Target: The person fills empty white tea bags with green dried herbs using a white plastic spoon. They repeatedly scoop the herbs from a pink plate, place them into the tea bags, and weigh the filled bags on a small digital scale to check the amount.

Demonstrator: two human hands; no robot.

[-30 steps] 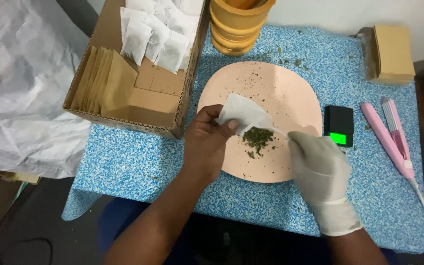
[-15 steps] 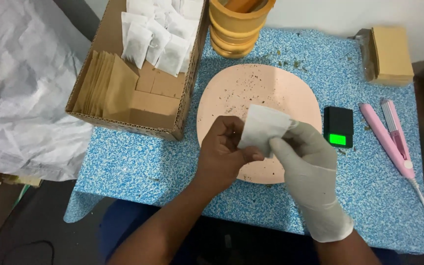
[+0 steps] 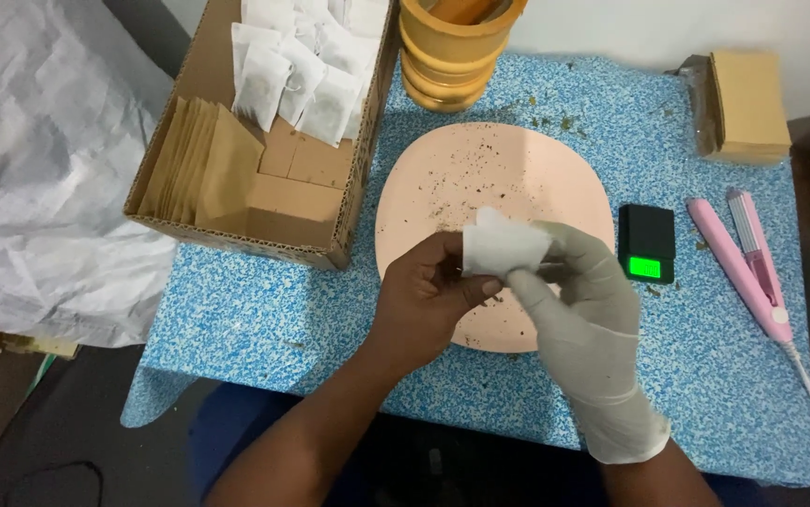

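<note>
At frame centre, both the left hand and gloved right hand pinch a small white bag between closed fingers, above the pink plate.

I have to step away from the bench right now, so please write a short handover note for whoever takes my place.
Left hand, bare, and right hand, in a pale glove, pinch the small white paper sachet between them above the round pink plate.
The plate carries only scattered dried herb crumbs, no heap.
Small black pocket scale with lit green display sits right of the plate, the pink flat-iron sealer beyond it.
The open cardboard box, upper left, holds filled white sachets and brown paper envelopes.
Done: sachet is in hand.
Left: it is neither on the scale nor in the sealer.
</note>
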